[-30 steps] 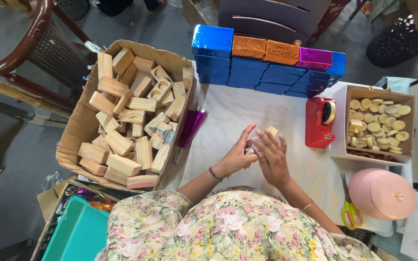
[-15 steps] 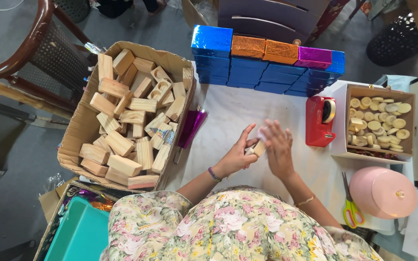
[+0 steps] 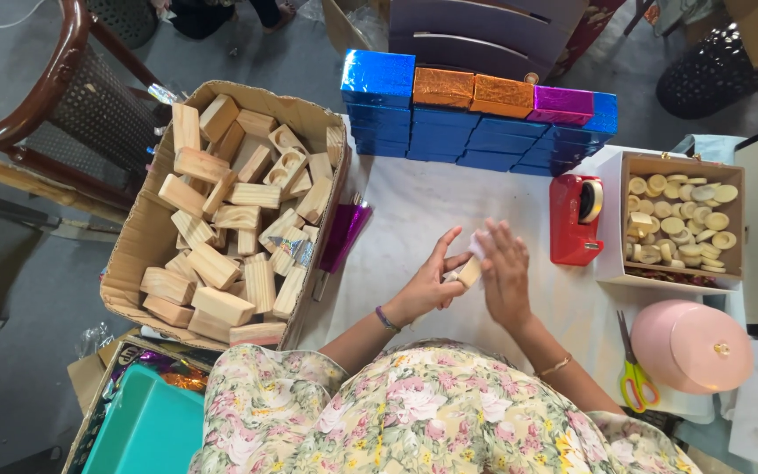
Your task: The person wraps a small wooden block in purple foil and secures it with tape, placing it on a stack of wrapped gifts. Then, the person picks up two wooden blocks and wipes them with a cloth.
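A small wooden block (image 3: 468,273) sits between the two hands over the white tabletop (image 3: 414,211), near the middle of it. The left hand (image 3: 432,285) pinches the block's lower end with fingers closed on it; the right hand (image 3: 504,272) lies flat against its other side, fingers spread and pressing — part of the block is hidden beneath that palm. Just right of the hands stands a red tape dispenser (image 3: 575,219). To the left, a cardboard box (image 3: 133,254) holds a heap of wooden blocks (image 3: 239,219). Behind — at the table's far edge — foil-wrapped boxes (image 3: 475,114) are stacked. A tray of pale round discs (image 3: 682,224) lies at far right.
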